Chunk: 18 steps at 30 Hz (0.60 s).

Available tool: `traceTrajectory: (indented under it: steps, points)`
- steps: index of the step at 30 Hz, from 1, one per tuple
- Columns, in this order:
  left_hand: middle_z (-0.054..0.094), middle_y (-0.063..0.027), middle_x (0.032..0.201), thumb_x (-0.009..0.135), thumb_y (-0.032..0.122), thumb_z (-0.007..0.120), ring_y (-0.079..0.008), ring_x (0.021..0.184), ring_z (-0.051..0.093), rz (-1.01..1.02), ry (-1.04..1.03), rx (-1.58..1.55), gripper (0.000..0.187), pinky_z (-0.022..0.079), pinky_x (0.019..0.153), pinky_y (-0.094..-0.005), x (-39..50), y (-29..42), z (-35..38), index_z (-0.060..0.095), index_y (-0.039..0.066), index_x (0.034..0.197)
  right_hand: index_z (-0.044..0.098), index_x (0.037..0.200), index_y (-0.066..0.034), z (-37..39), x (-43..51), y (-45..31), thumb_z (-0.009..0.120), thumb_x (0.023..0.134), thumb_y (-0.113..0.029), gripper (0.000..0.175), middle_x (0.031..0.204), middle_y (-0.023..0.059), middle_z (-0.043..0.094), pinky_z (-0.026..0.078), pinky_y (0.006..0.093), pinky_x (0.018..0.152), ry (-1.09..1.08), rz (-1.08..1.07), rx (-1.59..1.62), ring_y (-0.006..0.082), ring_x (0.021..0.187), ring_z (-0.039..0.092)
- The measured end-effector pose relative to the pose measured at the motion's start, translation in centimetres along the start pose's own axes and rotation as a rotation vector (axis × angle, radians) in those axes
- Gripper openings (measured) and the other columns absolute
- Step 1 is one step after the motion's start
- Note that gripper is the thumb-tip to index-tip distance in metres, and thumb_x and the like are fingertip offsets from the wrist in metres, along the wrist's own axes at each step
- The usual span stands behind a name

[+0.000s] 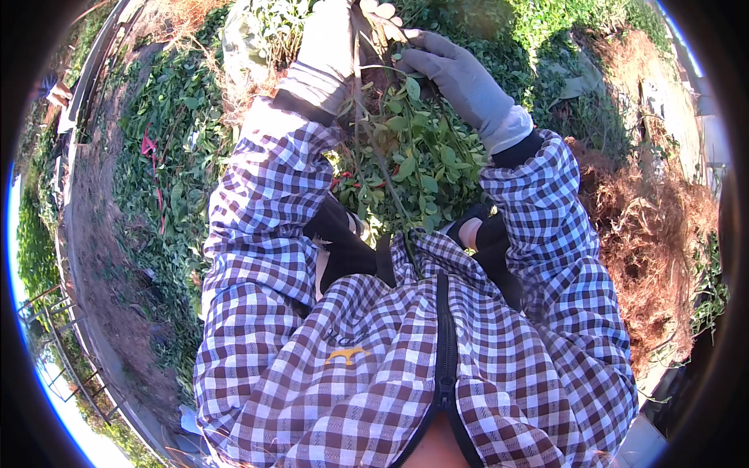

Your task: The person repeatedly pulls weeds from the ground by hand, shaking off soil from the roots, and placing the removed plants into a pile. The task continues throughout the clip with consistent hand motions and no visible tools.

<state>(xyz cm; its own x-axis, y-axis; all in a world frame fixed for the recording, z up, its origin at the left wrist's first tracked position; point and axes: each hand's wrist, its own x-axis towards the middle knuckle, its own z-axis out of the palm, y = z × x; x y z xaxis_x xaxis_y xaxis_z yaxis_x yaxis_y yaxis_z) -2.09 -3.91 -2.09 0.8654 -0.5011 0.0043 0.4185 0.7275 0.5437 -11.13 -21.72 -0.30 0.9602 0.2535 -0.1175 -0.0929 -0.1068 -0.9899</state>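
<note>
At the top of the head view, my left hand (327, 55) wears a work glove bleached pale by sunlight. It is closed around the woody stems (357, 88) of some leafy plant cuttings or seedlings. My right hand (462, 76), in a grey glove, pinches the same bunch from the other side with thumb and forefinger. Green leaves (418, 140) hang from the stems towards my lap, between my forearms. One long stem reaches down to my checked jacket (374, 362). The upper end of the bunch is partly hidden by the gloves and the picture's edge.
Piles of leafy plants (169, 117) with a pink ribbon (150, 146) lie to the left. Reddish-brown fibrous roots (643, 234) are heaped at right. More greenery (468, 17) spreads ahead. Red ties (374, 185) show among leaves between my feet. A metal frame (70, 351) stands far left.
</note>
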Motion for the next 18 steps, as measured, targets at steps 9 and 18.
traceTrajectory:
  steps: [9, 18]
  points:
    - [0.067, -0.0112, 0.084, 0.107, 0.039, 0.056, -0.0296, 0.077, 0.068, -0.088, -0.137, -0.008, 0.033, 0.058, 0.07, -0.0428, -0.4, 0.3, -0.1, 0.063, 0.007, 0.105, 0.061, 0.134, 0.0002, -2.5, -0.3, 1.1, 0.059, 0.107, -0.036, 0.045, 0.097, 0.0029, 0.071, 0.055, 0.0241, 0.068, -0.164, 0.308, 0.271, 0.0094, 0.078, 0.066]
    - [0.065, -0.0026, 0.079, 0.107, 0.034, 0.058, -0.0222, 0.071, 0.065, -0.003, -0.165, -0.05, 0.025, 0.057, 0.068, -0.0404, 0.0, 0.5, 0.6, 0.06, 0.012, 0.094, 0.074, 0.117, -0.006, 0.4, 0.2, 0.5, 0.066, 0.104, -0.029, 0.028, 0.081, -0.0036, 0.067, 0.049, 0.0252, 0.062, -0.223, 0.041, -0.282, 0.0063, 0.07, 0.06]
